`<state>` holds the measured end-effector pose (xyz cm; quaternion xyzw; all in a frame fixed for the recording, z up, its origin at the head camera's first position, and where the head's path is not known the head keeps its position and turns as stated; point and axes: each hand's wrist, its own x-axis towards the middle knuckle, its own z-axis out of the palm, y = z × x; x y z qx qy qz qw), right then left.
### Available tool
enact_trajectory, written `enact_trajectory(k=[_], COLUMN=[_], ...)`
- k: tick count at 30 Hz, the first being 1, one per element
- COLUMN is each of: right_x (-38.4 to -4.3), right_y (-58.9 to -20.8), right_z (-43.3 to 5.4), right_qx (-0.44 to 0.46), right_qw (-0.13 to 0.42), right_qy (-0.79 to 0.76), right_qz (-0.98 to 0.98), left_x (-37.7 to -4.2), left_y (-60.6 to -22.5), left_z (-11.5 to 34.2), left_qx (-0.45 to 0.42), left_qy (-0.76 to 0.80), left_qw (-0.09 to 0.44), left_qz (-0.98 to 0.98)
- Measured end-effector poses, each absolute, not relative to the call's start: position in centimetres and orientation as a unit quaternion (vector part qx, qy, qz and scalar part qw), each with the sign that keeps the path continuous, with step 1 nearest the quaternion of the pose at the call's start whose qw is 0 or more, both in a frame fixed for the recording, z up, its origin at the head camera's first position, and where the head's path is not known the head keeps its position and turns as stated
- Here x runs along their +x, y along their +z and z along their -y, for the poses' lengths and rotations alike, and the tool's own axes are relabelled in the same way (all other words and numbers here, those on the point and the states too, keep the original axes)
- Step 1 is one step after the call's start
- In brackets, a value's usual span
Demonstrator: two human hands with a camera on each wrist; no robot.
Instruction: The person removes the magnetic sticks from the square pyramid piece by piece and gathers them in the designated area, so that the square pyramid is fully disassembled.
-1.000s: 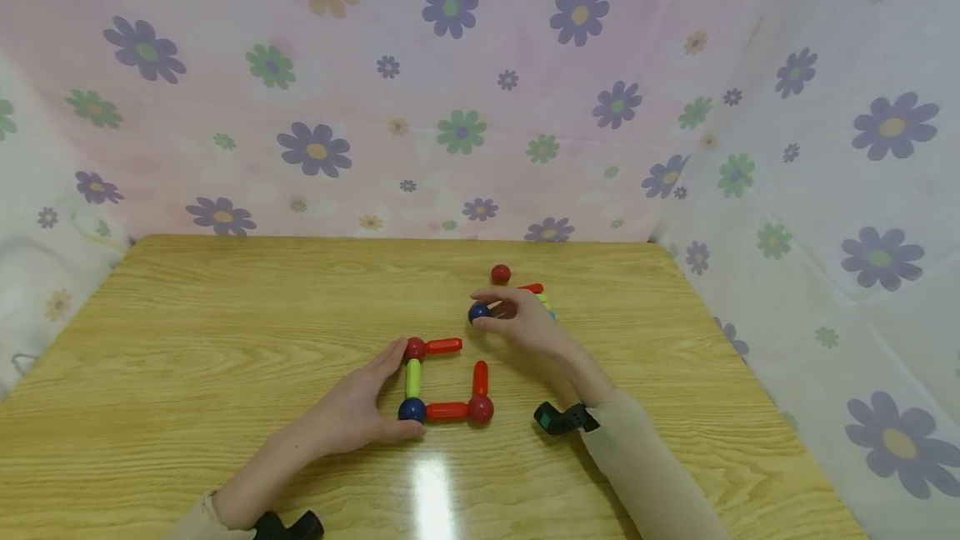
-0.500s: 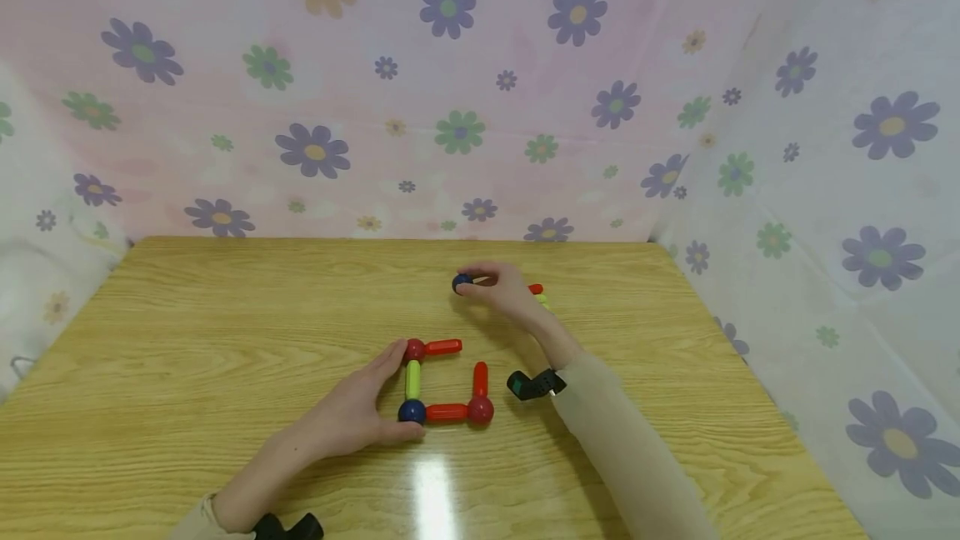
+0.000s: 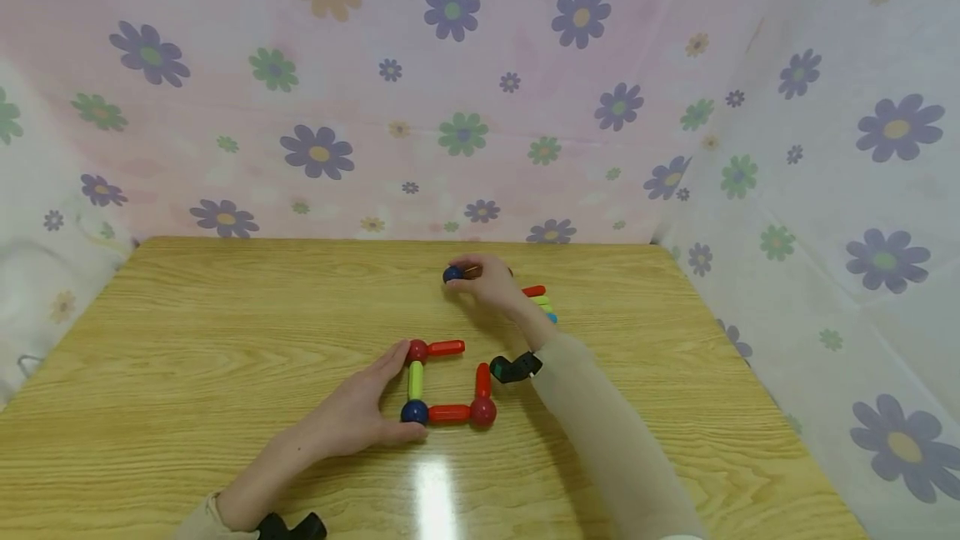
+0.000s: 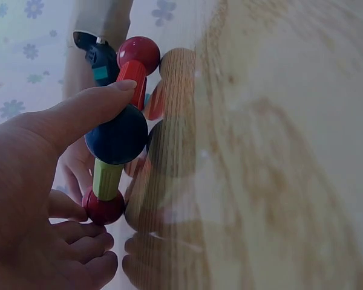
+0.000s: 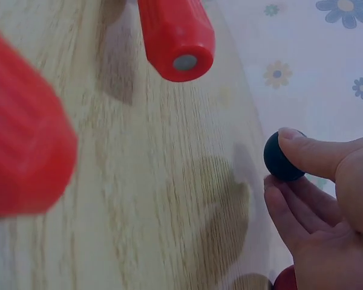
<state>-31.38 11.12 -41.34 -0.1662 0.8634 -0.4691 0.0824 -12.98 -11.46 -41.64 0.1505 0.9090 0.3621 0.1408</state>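
Note:
A partial square of magnetic rods and balls lies on the table. Its near-left corner is a dark blue ball [image 3: 414, 412], joined by a yellow-green rod [image 3: 416, 380] to a red ball [image 3: 417, 350]. Red rods [image 3: 448, 413] make up the rest, with another red ball [image 3: 483, 412] at the near-right corner and a gap at the far right. My left hand [image 3: 348, 411] holds the left side, thumb by the blue ball and fingertips against the far red ball. Beyond the square, my right hand [image 3: 487, 282] pinches a separate dark blue ball [image 5: 282, 156] between thumb and fingertips.
Several loose rods [image 3: 542, 302], red, yellow-green and blue, lie right of the right forearm. A loose red ball [image 5: 285, 279] is mostly hidden behind the right hand. Two red rod ends stand close to the right wrist camera. A flowered cloth [image 3: 465, 182] hangs behind the table.
My right hand has moved away and leftward toward the table's far edge, carrying the blue ball. The left hand and the square have stayed in place.

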Motion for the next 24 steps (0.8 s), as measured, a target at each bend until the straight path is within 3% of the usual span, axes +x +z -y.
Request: enact_trajectory(k=[24], right_x=[-31.72], right_y=[-42.2], right_z=[-10.57], right_qx=[-0.146], right_qw=[0.072], right_qy=[-0.464], right_qz=[-0.871], left_x=[-12.88], left_y=[-41.62], left_z=[11.44], left_qx=[0.154], left_qy=[0.368], left_qw=[0.135], left_qz=[-0.907])
